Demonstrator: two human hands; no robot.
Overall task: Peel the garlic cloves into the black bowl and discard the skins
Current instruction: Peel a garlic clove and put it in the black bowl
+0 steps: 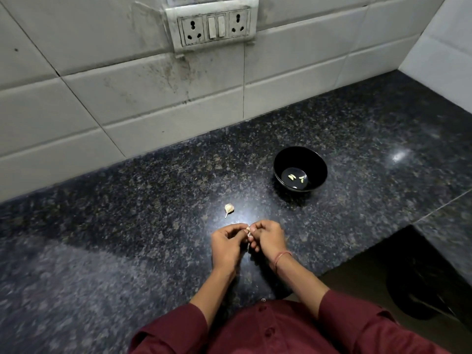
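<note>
Both hands meet above the black speckled granite counter (127,226), fingers curled inward. The left hand (226,242) and the right hand (269,238) together pinch a small pale garlic clove with papery skin (248,232) between their fingertips, so each hand is grasping it; how far the skin is off cannot be told, as the fingers hide most of it. A thin red thread bracelet (281,259) circles the right wrist, and maroon sleeves (339,310) cover both forearms.

Just beyond the left hand's knuckles, apart from it, a whole unpeeled garlic clove with a short stem (229,209) lies on the counter. Beyond the right hand and off to its outer side stands the round glossy black bowl (298,155), upright, with a few peeled pale-yellow cloves (292,177) on its bottom.

Far ahead of both hands rises the white tiled wall (102,98) with a smudged white socket-and-switch plate (214,26)
</note>
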